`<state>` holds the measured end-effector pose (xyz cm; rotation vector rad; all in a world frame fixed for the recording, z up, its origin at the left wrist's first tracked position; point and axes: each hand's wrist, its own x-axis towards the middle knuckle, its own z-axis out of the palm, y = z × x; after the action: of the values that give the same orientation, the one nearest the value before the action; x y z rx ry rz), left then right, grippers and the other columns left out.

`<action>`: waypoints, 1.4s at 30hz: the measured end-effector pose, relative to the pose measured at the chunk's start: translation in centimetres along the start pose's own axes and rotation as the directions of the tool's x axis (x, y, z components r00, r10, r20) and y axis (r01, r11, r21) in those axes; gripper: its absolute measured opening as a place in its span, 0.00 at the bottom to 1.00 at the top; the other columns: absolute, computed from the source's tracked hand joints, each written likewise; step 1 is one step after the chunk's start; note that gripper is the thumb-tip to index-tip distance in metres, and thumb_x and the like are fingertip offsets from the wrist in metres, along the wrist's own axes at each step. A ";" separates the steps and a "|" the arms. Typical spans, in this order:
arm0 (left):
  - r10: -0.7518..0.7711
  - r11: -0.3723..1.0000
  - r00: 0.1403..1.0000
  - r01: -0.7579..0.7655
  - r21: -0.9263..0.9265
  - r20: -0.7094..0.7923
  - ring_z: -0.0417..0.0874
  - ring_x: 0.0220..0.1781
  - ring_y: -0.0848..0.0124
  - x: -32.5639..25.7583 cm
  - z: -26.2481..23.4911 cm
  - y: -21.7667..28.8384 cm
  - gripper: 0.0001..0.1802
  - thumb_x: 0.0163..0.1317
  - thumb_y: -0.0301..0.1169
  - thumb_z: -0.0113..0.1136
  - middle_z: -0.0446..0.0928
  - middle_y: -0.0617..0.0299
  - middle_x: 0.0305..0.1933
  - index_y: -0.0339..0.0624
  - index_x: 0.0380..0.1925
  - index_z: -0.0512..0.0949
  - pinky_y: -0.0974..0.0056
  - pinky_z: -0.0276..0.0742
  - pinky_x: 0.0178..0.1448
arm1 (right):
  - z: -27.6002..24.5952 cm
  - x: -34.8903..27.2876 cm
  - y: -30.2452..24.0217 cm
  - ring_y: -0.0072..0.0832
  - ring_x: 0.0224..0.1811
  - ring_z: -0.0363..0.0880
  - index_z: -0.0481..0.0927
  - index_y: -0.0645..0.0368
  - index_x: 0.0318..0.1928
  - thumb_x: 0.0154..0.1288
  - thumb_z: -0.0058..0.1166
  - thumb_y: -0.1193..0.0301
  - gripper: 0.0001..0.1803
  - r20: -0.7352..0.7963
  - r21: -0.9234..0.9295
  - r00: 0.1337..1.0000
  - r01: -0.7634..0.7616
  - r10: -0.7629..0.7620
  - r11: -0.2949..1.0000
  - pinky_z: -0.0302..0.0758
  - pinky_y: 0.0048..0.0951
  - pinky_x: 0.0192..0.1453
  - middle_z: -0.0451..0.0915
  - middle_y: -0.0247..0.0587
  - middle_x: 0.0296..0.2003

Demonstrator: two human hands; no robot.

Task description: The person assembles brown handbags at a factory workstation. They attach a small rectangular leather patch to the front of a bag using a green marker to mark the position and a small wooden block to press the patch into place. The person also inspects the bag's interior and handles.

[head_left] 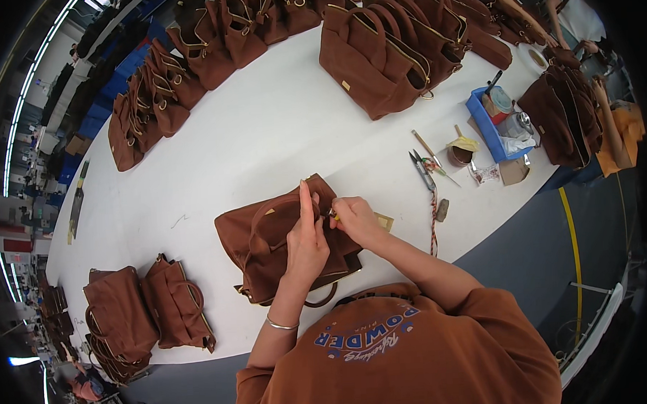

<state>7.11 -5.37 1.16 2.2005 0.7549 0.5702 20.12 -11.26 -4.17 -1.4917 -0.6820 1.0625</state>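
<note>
A brown handbag (231, 231) with looped handles and gold-coloured trim lies on its side on the white table in front of me. My left hand (308, 242) rests edge-on against it, fingers stretched out and pointing away from me. Close beside, my right hand (356, 221) is closed in a pinch at the bag's right end. A small yellow and metallic bit shows at its fingertips, too small to name. Part of the bag is hidden under both hands. A small yellowish card or plate (385, 222) lies just past my right hand.
On the white table (262, 125), snips (419, 167), a brown pot (460, 155) and a blue bin (488, 126) stand to the right. Brown bags (375, 62) line the far side; more bags (122, 312) lie near left. Other people work at the far right.
</note>
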 end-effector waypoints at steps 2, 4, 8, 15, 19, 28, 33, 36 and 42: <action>-0.001 1.000 1.000 0.001 -0.006 -0.011 0.78 0.58 0.42 0.0 0.1 0.0 0.45 0.63 0.12 0.46 0.73 0.33 0.61 0.41 0.76 0.38 0.54 0.80 0.55 | 0.0 0.0 -0.1 0.27 0.21 0.74 0.76 0.68 0.22 0.71 0.38 0.59 0.27 0.008 -0.021 1.000 0.009 -0.009 1.000 0.71 0.33 0.30 0.77 0.42 0.18; -0.011 1.000 0.999 0.010 -0.026 -0.032 0.79 0.59 0.43 0.0 0.1 0.1 0.43 0.63 0.12 0.47 0.73 0.32 0.60 0.40 0.76 0.41 0.53 0.80 0.56 | -0.2 0.0 -0.8 0.29 0.22 0.74 0.76 0.68 0.22 0.71 0.38 0.59 0.27 0.034 -0.061 0.999 0.011 -0.009 0.998 0.71 0.34 0.31 0.77 0.42 0.18; 0.013 1.000 1.000 -0.013 0.004 -0.008 0.78 0.59 0.42 0.1 0.0 0.0 0.46 0.63 0.11 0.46 0.72 0.31 0.61 0.42 0.76 0.36 0.55 0.80 0.56 | -0.1 0.1 -1.5 0.32 0.23 0.76 0.76 0.69 0.23 0.71 0.36 0.59 0.27 0.039 -0.097 0.999 0.027 -0.023 0.995 0.72 0.35 0.34 0.78 0.45 0.19; 0.011 1.000 1.000 -0.011 -0.010 -0.007 0.76 0.61 0.42 0.1 0.0 0.1 0.46 0.63 0.11 0.47 0.72 0.29 0.60 0.42 0.76 0.36 0.54 0.80 0.57 | 0.1 0.4 -1.3 0.35 0.23 0.77 0.76 0.69 0.24 0.71 0.35 0.61 0.26 0.029 -0.125 0.997 0.078 -0.075 0.989 0.73 0.37 0.34 0.79 0.48 0.20; 0.009 1.000 1.000 -0.010 -0.016 -0.008 0.76 0.61 0.42 0.2 0.0 0.1 0.46 0.63 0.11 0.47 0.72 0.29 0.60 0.41 0.76 0.36 0.54 0.80 0.57 | 0.0 0.3 -1.7 0.36 0.23 0.77 0.76 0.69 0.24 0.71 0.35 0.61 0.26 0.034 -0.135 0.997 0.069 -0.065 0.988 0.73 0.38 0.34 0.79 0.48 0.20; 0.009 1.000 1.000 -0.009 -0.017 -0.016 0.77 0.60 0.42 0.2 0.0 0.1 0.46 0.62 0.12 0.47 0.72 0.30 0.60 0.42 0.76 0.36 0.54 0.80 0.56 | 0.2 0.3 -1.1 0.39 0.24 0.78 0.77 0.70 0.24 0.71 0.35 0.60 0.27 0.021 -0.162 0.994 0.109 -0.107 0.981 0.73 0.39 0.35 0.79 0.50 0.20; -0.058 0.995 0.997 0.053 -0.081 -0.059 0.78 0.59 0.43 0.2 -0.2 0.4 0.45 0.63 0.13 0.52 0.75 0.32 0.58 0.43 0.76 0.41 0.54 0.81 0.56 | 0.4 -0.2 -0.8 0.32 0.21 0.73 0.76 0.69 0.23 0.73 0.37 0.58 0.29 0.008 -0.041 1.000 0.011 -0.010 0.999 0.71 0.36 0.32 0.76 0.44 0.18; -0.081 0.995 0.994 0.076 -0.066 -0.067 0.79 0.60 0.48 0.5 -0.6 0.1 0.48 0.63 0.16 0.56 0.78 0.35 0.54 0.45 0.76 0.40 0.58 0.82 0.53 | 0.3 -0.7 -1.0 0.26 0.20 0.69 0.76 0.67 0.21 0.75 0.39 0.52 0.33 0.000 0.052 0.999 -0.053 0.053 0.997 0.67 0.31 0.29 0.71 0.38 0.16; -0.052 0.998 0.988 0.049 -0.031 -0.142 0.85 0.51 0.63 0.7 -0.3 -0.9 0.52 0.61 0.19 0.62 0.84 0.46 0.44 0.47 0.77 0.40 0.70 0.78 0.44 | 0.2 -1.4 -2.2 0.19 0.18 0.64 0.76 0.64 0.20 0.75 0.38 0.44 0.38 0.013 0.096 0.993 -0.115 0.114 0.989 0.61 0.25 0.24 0.67 0.31 0.14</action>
<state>7.13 -4.23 0.83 2.1258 0.8696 0.7143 19.62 -11.90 -1.70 -1.4582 -0.5475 1.1725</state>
